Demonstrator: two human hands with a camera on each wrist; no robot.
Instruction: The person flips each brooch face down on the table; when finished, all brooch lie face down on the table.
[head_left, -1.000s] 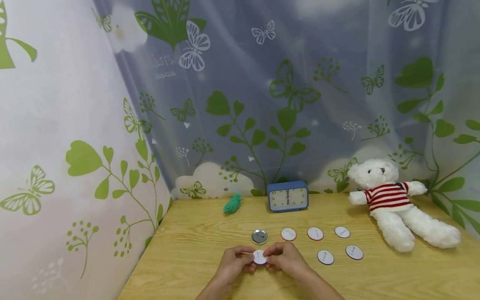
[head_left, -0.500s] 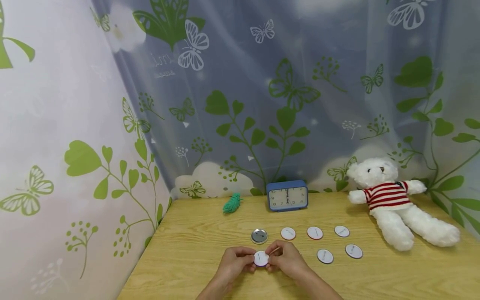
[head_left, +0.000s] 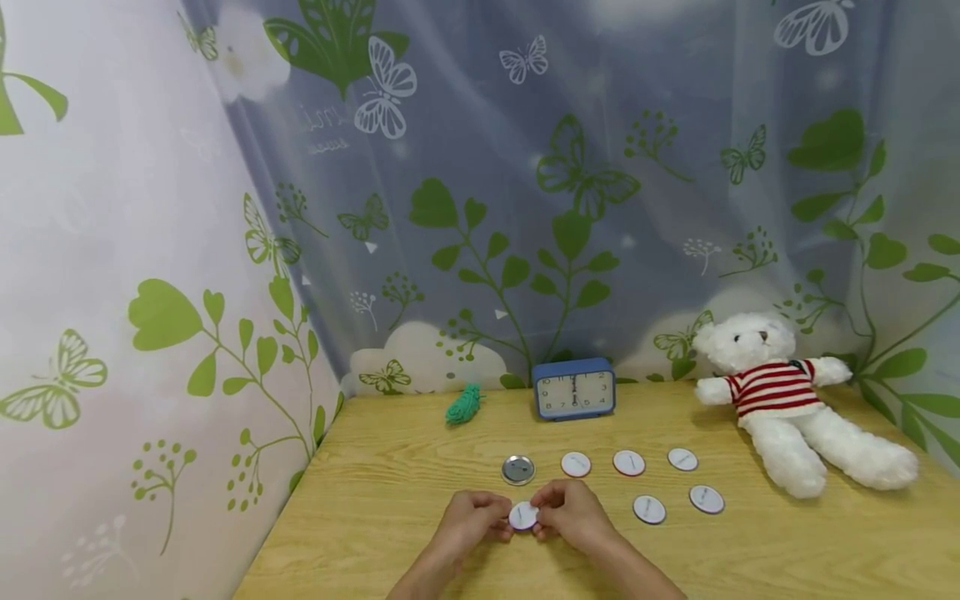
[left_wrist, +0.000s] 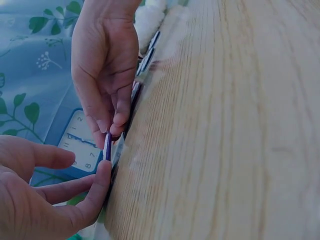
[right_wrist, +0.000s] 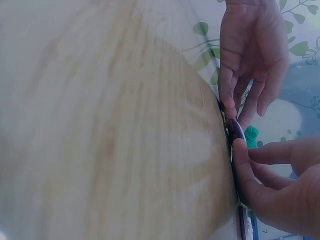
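Note:
A round button badge (head_left: 523, 516) with a white face, fine print and a purple edge is held between both hands low in the head view. My left hand (head_left: 468, 527) pinches its left edge, and my right hand (head_left: 573, 515) pinches the right edge. Seen edge-on in the left wrist view, the badge (left_wrist: 108, 146) is close over the table, with the left index finger spread away from it. Just beyond the hands lies a badge (head_left: 518, 470) with its silver pin back up. The fingers hide the held badge's side edges.
White badges with red rims (head_left: 576, 464) and several with dark rims (head_left: 649, 509) lie to the right on the wooden table (head_left: 360, 500). Behind stand a blue clock (head_left: 574, 389) and a green yarn bundle (head_left: 464, 405). A white teddy bear (head_left: 776, 400) leans at the right.
The held badge has shifted slightly right and turned a little, so its print slants more. Both hands keep their grip on it. The other things stay put.

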